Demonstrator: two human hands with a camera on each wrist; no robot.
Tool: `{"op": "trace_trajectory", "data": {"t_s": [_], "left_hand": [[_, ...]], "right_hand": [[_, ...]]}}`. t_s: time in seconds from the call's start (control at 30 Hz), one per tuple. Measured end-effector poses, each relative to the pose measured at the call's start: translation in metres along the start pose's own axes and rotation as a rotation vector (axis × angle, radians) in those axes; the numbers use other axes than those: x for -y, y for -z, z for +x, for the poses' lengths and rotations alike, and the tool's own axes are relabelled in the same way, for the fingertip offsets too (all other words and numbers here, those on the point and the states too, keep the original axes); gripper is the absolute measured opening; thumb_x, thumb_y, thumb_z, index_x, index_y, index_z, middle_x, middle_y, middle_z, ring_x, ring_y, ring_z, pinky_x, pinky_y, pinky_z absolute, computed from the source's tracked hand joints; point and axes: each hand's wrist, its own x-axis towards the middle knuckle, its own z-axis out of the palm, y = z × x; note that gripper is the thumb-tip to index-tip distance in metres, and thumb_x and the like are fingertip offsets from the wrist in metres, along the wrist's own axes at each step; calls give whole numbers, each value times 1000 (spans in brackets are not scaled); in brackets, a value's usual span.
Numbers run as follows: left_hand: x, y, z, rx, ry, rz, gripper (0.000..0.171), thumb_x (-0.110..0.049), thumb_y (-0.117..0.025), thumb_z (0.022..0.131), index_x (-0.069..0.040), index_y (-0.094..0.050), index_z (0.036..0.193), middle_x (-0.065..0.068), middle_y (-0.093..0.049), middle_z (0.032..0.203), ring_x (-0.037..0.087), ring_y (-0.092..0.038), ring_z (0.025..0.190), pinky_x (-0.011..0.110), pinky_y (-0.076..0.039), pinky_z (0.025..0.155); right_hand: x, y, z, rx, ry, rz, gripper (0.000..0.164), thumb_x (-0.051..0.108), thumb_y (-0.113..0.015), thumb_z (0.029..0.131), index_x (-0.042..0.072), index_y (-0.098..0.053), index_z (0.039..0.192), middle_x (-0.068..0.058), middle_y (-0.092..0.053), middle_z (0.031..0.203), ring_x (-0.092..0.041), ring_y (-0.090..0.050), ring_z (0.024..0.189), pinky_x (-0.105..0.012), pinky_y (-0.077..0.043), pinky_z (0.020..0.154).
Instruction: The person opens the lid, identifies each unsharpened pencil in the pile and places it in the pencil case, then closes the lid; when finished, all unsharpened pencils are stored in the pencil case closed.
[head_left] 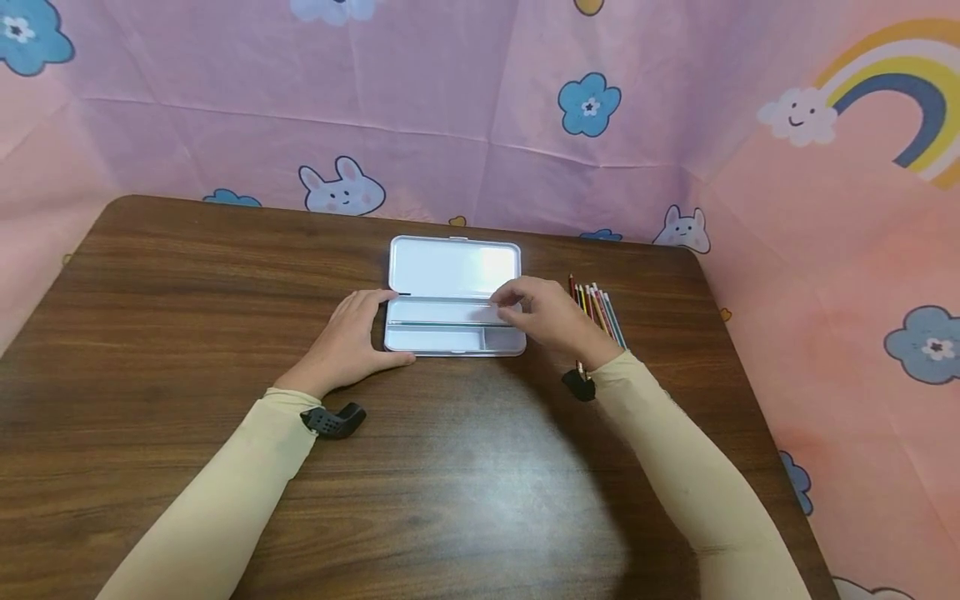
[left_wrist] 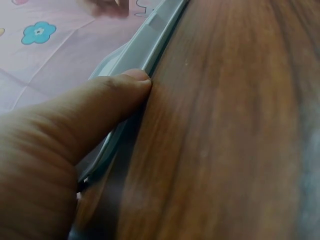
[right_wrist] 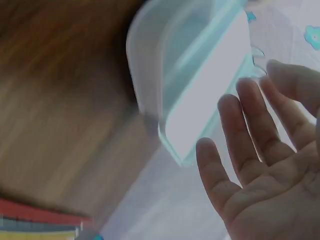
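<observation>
A white pencil case [head_left: 435, 340] lies on the table with its lid [head_left: 453, 267] standing raised behind it. Inside are a long back section, a front section and a small divided part at the front right. My left hand [head_left: 348, 342] spans the case's left end, thumb along the front edge and fingers by the hinge side. In the left wrist view the thumb [left_wrist: 112, 100] presses against the case's side. My right hand [head_left: 551, 317] hovers over the case's right end, its fingers loosely bent with nothing between them; the right wrist view shows them apart.
Several coloured pencils [head_left: 597, 307] lie in a bunch on the table right of the case, partly hidden by my right hand and forearm. The brown wooden table [head_left: 225, 292] meets a patterned pink cloth [head_left: 450, 100] at the back and right.
</observation>
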Motion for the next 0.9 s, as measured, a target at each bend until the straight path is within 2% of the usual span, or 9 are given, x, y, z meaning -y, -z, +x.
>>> {"op": "trace_trajectory", "data": {"t_s": [0.1, 0.23, 0.37, 0.5, 0.63, 0.73, 0.9], "left_hand": [[0, -1, 0, -3, -3, 4, 101, -53, -86, 80, -6, -36, 155, 16, -41, 156, 34, -34, 146, 57, -21, 124], [2, -2, 0, -4, -6, 7, 101, -52, -86, 80, -6, -36, 155, 16, -41, 156, 34, -34, 146, 57, -21, 124], [3, -3, 0, -1, -3, 4, 102, -54, -86, 80, -7, -36, 155, 15, -40, 156, 34, -34, 147, 57, -21, 124], [3, -2, 0, 2, 4, -2, 103, -55, -86, 80, -7, -36, 155, 15, -40, 157, 35, -33, 148, 57, -18, 125], [2, -1, -1, 3, 2, -2, 101, -53, -86, 80, -7, -36, 155, 16, -40, 157, 35, -33, 147, 58, -18, 125], [1, 0, -2, 4, -2, -2, 101, -52, -86, 81, -6, -36, 155, 17, -40, 157, 36, -34, 146, 58, -18, 124], [-1, -1, -1, 2, -5, 3, 101, -53, -86, 81, -6, -36, 155, 16, -40, 156, 35, -34, 146, 58, -19, 124]], "right_hand": [[-8, 17, -14, -63, -13, 74, 25, 11, -71, 98, 3, -70, 122, -9, -71, 115, -23, -66, 109, -44, -54, 100], [-28, 40, -37, -114, -99, 72, 30, 13, -70, 99, 5, -66, 128, -11, -70, 116, -26, -65, 108, -48, -55, 96], [-60, 59, -62, -132, -217, 71, 34, 16, -68, 101, 6, -62, 133, -14, -68, 120, -31, -65, 111, -52, -54, 94], [-92, 75, -88, -112, -321, 86, 38, 20, -65, 103, 3, -59, 136, -19, -67, 126, -35, -65, 115, -47, -55, 92], [-111, 82, -110, -63, -395, 114, 41, 19, -65, 103, -2, -56, 137, -25, -65, 126, -35, -69, 104, -39, -60, 83], [-117, 81, -121, -20, -444, 160, 44, 18, -66, 103, -4, -54, 139, -27, -63, 126, -32, -70, 96, -38, -63, 76], [-123, 72, -133, 20, -501, 211, 43, 17, -66, 102, -4, -53, 138, -25, -61, 121, -29, -67, 97, -39, -64, 77]]}}
